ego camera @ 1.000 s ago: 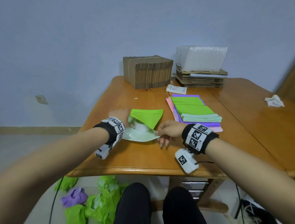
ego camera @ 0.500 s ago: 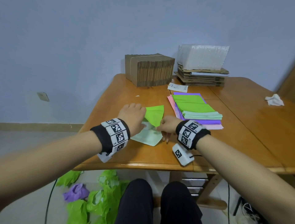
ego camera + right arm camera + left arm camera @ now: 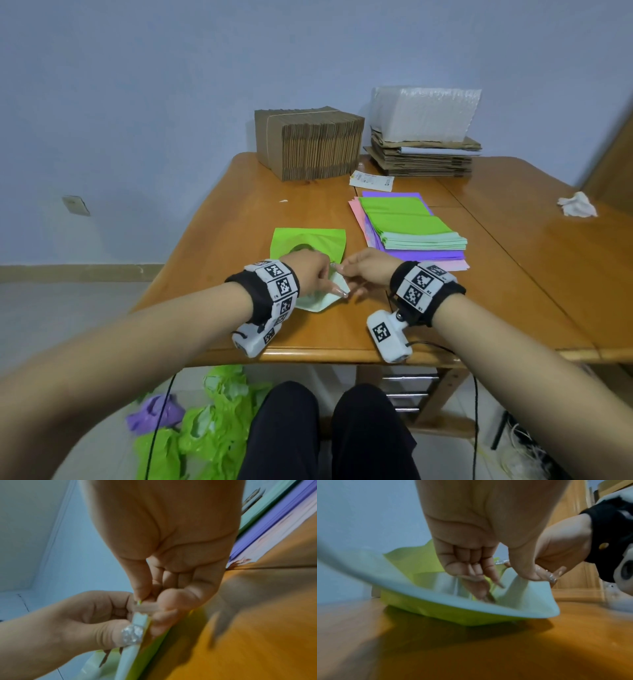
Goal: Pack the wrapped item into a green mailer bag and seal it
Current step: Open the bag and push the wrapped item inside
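The green mailer bag (image 3: 308, 240) lies on the wooden table (image 3: 212, 240) in front of me, its pale inner flap (image 3: 317, 301) turned toward me. A round bulge (image 3: 301, 248) in the bag is the wrapped item, otherwise hidden. Both hands meet at the flap's near right corner. My left hand (image 3: 330, 282) pinches the pale flap (image 3: 522, 609), thumb on top (image 3: 529, 574). My right hand (image 3: 346, 274) pinches a thin strip (image 3: 145, 608) at the end of the flap (image 3: 139, 620) between thumb and forefinger.
To the right lies a stack of green, purple and pink mailers (image 3: 411, 222). At the back stand a cardboard bundle (image 3: 308, 142) and bubble mailers on flat cardboard (image 3: 424, 137), with a label (image 3: 371, 180) nearby. Crumpled tissue (image 3: 577, 205) far right. Crumpled bags (image 3: 212, 428) litter the floor.
The raised green flap and the white item seen earlier are gone; the bag lies flat with the item inside. My left hand moved from the bag's left side to its near right corner.
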The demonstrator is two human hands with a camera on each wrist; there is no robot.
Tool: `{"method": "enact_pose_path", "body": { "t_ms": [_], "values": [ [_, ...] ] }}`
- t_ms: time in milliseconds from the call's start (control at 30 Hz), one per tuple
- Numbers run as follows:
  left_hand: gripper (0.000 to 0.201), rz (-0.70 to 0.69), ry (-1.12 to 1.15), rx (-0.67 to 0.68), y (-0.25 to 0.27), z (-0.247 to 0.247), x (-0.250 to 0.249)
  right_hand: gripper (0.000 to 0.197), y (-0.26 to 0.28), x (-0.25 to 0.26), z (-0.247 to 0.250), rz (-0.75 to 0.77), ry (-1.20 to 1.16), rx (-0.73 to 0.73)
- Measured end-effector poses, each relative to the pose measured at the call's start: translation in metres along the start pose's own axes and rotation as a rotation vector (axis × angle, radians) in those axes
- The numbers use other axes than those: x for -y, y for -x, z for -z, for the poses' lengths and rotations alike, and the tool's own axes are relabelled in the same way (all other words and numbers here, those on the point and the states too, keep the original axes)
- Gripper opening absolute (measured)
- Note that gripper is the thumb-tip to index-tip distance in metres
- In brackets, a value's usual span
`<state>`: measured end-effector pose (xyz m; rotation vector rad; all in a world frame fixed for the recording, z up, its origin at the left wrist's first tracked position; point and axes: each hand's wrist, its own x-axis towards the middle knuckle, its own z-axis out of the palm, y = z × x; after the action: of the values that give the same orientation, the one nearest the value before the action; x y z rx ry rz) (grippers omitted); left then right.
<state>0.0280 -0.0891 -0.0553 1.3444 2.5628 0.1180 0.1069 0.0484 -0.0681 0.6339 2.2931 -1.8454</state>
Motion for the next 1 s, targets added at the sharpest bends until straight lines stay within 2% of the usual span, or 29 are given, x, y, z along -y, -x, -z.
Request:
{"method": "enact_pose_path", "body": {
  "t_ms": [100, 300, 467, 633, 800, 1000],
  "values": [
    [0.056, -0.002, -0.052, -0.001, 0.0, -0.002, -0.002, 0.029, 0.001, -0.002, -0.001, 0.022, 0.008, 0.041],
    [0.04, -0.019, 0.041, -0.045, -0.003, -0.006, 0.004, 0.025, 0.005, 0.0, 0.001, 0.033, -0.013, 0.082],
    [0.028, -0.016, 0.005, -0.026, -0.002, -0.006, 0.003, 0.024, 0.004, 0.002, 0.003, -0.029, -0.052, 0.124],
    [0.036, -0.037, -0.107, -0.063, 0.0, -0.004, 0.0, 0.04, 0.001, 0.005, 0.002, -0.091, -0.021, 0.056],
    [0.034, -0.038, -0.207, -0.048, 0.005, -0.004, -0.008, 0.027, -0.002, 0.007, -0.004, -0.102, 0.064, -0.018],
    [0.046, -0.054, -0.355, -0.07, 0.015, -0.003, -0.015, 0.029, -0.006, 0.0, -0.009, -0.072, 0.021, -0.072]
  ]
}}
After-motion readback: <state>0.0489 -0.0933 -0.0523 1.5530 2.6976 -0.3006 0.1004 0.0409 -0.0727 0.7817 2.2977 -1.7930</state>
